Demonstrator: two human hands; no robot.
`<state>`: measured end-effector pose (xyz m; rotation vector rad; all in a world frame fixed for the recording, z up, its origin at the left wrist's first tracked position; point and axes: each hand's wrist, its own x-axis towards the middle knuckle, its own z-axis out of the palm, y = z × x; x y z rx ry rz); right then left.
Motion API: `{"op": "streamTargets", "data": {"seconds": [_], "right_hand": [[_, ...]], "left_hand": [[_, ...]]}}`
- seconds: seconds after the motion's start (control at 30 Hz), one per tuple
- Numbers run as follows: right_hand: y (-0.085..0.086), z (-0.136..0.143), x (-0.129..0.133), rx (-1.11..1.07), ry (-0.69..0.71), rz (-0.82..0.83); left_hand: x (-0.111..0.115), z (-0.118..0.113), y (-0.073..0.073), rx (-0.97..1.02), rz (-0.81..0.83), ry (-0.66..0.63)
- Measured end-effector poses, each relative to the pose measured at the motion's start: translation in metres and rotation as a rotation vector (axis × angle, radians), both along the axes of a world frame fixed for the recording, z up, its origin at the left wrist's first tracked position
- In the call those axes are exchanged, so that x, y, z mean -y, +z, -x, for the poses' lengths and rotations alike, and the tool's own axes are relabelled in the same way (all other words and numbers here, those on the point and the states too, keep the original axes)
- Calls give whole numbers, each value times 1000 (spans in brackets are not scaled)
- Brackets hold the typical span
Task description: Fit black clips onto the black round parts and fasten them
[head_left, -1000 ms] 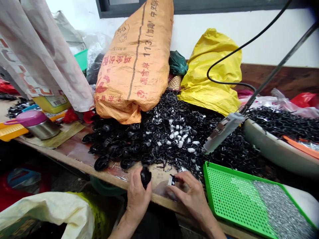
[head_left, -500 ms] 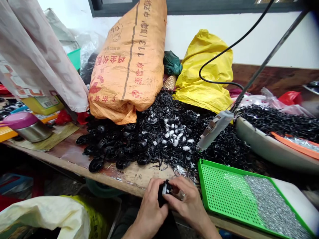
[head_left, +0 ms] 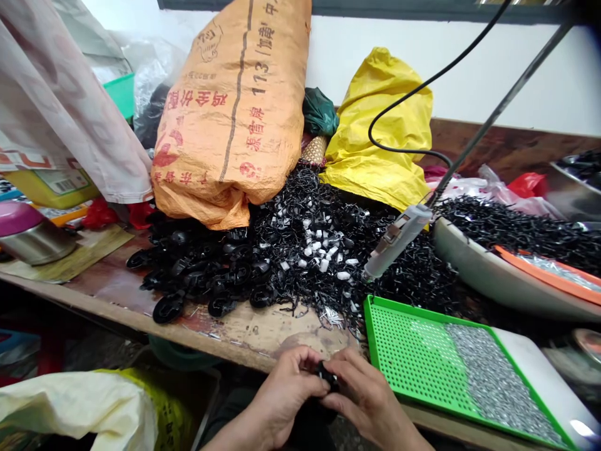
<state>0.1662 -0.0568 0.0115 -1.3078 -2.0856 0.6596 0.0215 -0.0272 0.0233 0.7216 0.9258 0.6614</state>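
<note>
Just off the table's front edge, my left hand and my right hand meet around a small black plastic part. The fingers of both hands are closed on it, and they cover most of its shape. Beyond my hands lies a heap of thin black plastic pieces with white blocks on top. Round black wheel-like parts are piled to the left of it. A small bunch of silver pins lies at the heap's near edge.
A green perforated tray with small metal pieces is at right. Above the heap an electric screwdriver hangs from a rod. An orange woven sack, a yellow bag and a large basin stand behind.
The black part has turned in my fingers, and its white piece no longer shows. My hands are slightly lower. The whole view has shifted, so the table things appear further left.
</note>
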Motion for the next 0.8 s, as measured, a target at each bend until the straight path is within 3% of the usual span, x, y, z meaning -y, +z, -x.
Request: {"op": "streamTargets", "data": {"seconds": [0.13,0.23,0.37,0.43,0.6,0.8], "right_hand": [[-6,3,4,-52,-26,-76],[0,-5,-2,-55,-53,-14],[11,-26,-21,81,-285,23],[14,-30,-31,195,-315,43],[11,-11,-44,441,-276,101],[-7,14,-51,651,-409,97]], "left_hand": [[1,-2,-3,22,-45,35],[-5,4,-4,42,-91,86],[-20,22,-7,26,-86,294],[-28,30,-9,41,-87,372],[-34,37,-12,90,-79,426],[-28,32,-9,101,-118,402]]}}
